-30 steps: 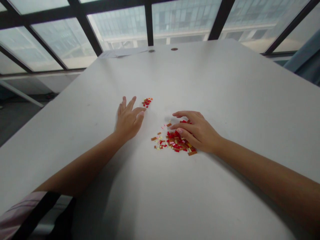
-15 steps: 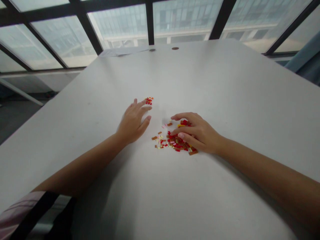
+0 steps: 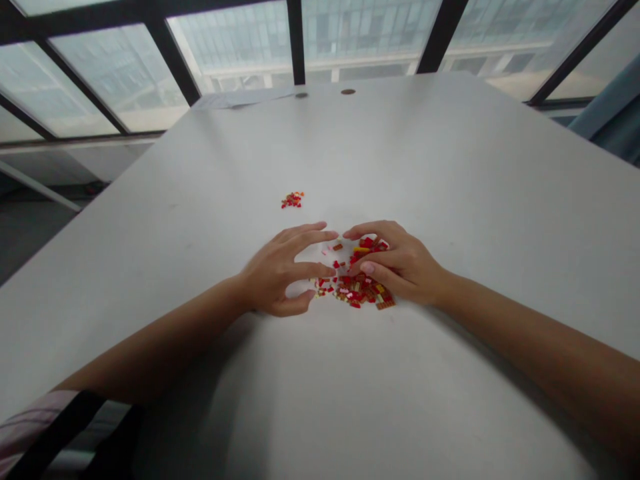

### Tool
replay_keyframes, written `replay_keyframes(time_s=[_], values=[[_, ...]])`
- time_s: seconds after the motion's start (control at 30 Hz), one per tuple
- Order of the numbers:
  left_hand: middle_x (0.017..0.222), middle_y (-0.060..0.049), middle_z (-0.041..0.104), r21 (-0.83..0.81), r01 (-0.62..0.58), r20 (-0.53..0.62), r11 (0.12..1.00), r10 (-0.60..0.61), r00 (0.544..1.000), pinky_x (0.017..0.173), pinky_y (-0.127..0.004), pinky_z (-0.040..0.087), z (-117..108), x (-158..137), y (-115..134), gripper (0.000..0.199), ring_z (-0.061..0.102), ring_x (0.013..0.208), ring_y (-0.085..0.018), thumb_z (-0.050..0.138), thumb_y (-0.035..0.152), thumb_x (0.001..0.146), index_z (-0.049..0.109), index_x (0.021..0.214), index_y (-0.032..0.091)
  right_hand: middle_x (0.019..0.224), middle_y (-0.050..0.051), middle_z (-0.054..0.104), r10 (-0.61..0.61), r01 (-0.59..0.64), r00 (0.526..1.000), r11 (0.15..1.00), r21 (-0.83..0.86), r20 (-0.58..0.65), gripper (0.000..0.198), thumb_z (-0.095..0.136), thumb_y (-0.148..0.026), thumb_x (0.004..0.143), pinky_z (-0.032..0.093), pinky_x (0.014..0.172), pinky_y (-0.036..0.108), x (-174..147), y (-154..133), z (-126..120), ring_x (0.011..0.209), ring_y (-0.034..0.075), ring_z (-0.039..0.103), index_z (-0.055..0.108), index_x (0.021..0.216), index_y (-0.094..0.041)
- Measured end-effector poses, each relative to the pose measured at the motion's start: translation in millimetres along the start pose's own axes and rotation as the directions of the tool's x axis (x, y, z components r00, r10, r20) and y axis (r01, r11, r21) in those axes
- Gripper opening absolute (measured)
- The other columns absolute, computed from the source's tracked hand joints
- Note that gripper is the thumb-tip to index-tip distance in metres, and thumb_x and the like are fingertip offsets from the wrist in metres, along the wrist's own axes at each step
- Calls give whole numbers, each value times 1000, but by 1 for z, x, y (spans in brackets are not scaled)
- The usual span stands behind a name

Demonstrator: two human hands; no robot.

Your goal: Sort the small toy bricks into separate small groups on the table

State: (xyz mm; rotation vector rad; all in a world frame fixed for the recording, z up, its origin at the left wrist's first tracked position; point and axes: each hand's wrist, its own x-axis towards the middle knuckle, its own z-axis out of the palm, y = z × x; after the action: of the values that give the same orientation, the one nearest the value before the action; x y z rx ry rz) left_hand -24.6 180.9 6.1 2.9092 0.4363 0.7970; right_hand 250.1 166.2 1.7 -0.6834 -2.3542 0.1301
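W/ fingers (image 3: 320, 270) of our L hand (image 3: 273, 273) spread wide, seemingly empty, & R hand (image 3: 405, 263) half-curled, hold unclear, we could scatter the small red-and-brown plastic bricks (image 3: 356, 291) by careless sideways brushing.

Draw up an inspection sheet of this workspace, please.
Surface: white table, two round spots near its far edge.
Things at the hands: large pile of small red, brown, yellow and pale pieces; small pile, mostly red and orange, farther off to the left.
Clutter: apparently paper at the table's far left.
Hands: left hand spread at the large pile's left side, no piece visibly held; right hand bent over that pile's right part, grip unclear.
Cables: nothing seen for certain; dark shapes on the floor, left, are unclear.
Surroundings: dark-framed windows beyond the table, apparently blue cloth at right.
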Motion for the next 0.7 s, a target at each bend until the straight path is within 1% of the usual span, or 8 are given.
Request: replay_keyframes(time_s=[0.1, 0.23, 0.33, 0.5, 0.6, 0.7], values=[[154, -15, 48, -3, -19, 15, 1000, 19, 1000, 115, -55, 42, -1, 0, -1, 37, 41, 147, -35, 57, 24, 82, 69, 117, 24, 120, 12, 71, 20, -20, 999, 1000, 2, -32, 41, 45, -36, 103, 51, 96, 43, 0, 0, -1, 110, 22, 66, 77, 81, -20], [156, -17, 43, -22, -58, 28, 998, 58, 998, 114, -59, 40, 0, 1, -3, 42, 40, 147, -39, 57, 25, 82, 68, 122, 22, 117, 11, 71, 68, -67, 995, 998, 17, -76, 39, 44, -33, 103, 53, 95, 41, -1, 1, -1, 104, 21, 67, 76, 86, -21], [158, -16, 41, -26, -66, 45, 998, 67, 997, 114, -59, 40, 1, 2, -3, 45, 39, 147, -40, 57, 25, 82, 67, 125, 24, 116, 9, 71, 108, -106, 991, 994, 19, -78, 38, 43, -33, 104, 53, 94, 42, -1, 2, 0, 100, 20, 68, 77, 89, -23], [153, -17, 46, 3, -56, 13, 998, 56, 998, 112, -57, 41, 0, 1, -3, 37, 44, 144, -39, 57, 26, 83, 68, 118, 22, 114, 12, 71, 68, -70, 994, 997, -22, -84, 37, 45, -29, 104, 53, 91, 40, -1, 3, 2, 99, 20, 68, 76, 88, -18], [150, -18, 50, 9, -31, -3, 999, 31, 1000, 112, -56, 42, 0, 0, -4, 33, 46, 142, -37, 55, 27, 84, 67, 114, 21, 114, 11, 71, 76, -79, 995, 996, -31, -69, 37, 44, -31, 104, 52, 92, 40, -1, 2, 1, 101, 20, 68, 76, 88, -19], [151, -18, 49, -8, -28, -3, 1000, 28, 1000, 112, -56, 42, 0, 0, -3, 38, 44, 144, -37, 55, 28, 83, 64, 119, 21, 116, 9, 72, 114, -115, 993, 993, -22, -44, 38, 44, -34, 104, 52, 94, 41, -1, 2, 1, 103, 21, 68, 76, 88, -22]])
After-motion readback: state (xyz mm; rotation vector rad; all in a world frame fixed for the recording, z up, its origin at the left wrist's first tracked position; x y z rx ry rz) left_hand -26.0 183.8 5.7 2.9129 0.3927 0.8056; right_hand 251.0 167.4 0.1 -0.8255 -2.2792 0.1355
